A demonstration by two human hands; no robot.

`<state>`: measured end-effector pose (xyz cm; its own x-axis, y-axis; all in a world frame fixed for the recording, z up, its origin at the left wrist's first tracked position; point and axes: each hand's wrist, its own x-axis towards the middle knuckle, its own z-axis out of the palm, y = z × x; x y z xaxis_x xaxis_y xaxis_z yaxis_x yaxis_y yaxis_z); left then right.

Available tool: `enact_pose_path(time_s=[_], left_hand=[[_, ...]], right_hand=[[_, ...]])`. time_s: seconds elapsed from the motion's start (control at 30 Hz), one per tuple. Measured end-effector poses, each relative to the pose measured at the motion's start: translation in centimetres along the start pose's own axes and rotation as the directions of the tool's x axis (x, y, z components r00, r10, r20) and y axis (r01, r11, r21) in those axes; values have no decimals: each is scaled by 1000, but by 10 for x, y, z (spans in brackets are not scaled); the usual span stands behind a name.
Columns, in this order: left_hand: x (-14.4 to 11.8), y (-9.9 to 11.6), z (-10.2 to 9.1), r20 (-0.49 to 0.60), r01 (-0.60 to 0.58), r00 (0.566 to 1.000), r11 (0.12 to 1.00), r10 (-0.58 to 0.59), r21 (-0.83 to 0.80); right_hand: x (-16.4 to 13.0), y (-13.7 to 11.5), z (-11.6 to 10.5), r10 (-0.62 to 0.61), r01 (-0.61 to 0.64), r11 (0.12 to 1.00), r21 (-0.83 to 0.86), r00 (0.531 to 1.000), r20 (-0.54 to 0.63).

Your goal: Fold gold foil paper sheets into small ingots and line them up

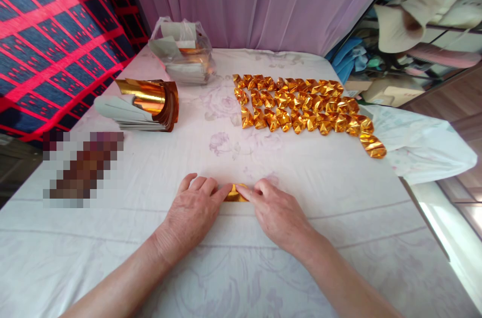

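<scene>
At the upper left of the frame hangs one red-and-blue checked cloth (45,32). Below it, at middle left, a blurred patch (81,167) lies on the white floral sheet (233,263); what it hides cannot be told. Just right of that cloth sits one stack of gold foil sheets (145,105), its top sheets curled upward, grey backs showing on the left side. Behind it, at upper centre-left, stands one clear plastic bag (183,54) holding more sheets; their number cannot be counted.

At lower centre, the left hand (190,215) lies palm down on the sheet, fingers close together, its index fingertip pressing the left end of one small gold foil piece (235,193). The right hand (276,212) mirrors it, fingers narrow and flat, its index fingertip on the piece's right end. The piece lies flat on the sheet between the two hands, mostly covered by them.

At upper centre-right, the folded gold ingots (301,105) lie in three rough rows, touching one another, with two more trailing off at the lower right end; there are some dozens, too crowded for an exact count. At the upper right edge a cluttered shelf (422,32) shows.
</scene>
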<state>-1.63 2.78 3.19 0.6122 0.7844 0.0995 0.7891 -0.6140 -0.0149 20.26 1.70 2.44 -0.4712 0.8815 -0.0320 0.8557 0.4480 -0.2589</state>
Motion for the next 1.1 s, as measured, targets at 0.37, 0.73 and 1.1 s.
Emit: enact_pose_path(time_s=[0.37,0.73,1.1], left_hand=[[-1,1,1,-25,10,1000,1000,-10,5],[-2,0,-1,50,41,998,998,-39,-39],[-7,-11,2,-7,-21,1000,985,20,-172]], right_hand=[[0,-6,5,-8,1,998,-70,995,-99],[-4,-6,8,12,-32,982,-184,994,-108],[-8,4,12,-28,33,999,24,982,-184]])
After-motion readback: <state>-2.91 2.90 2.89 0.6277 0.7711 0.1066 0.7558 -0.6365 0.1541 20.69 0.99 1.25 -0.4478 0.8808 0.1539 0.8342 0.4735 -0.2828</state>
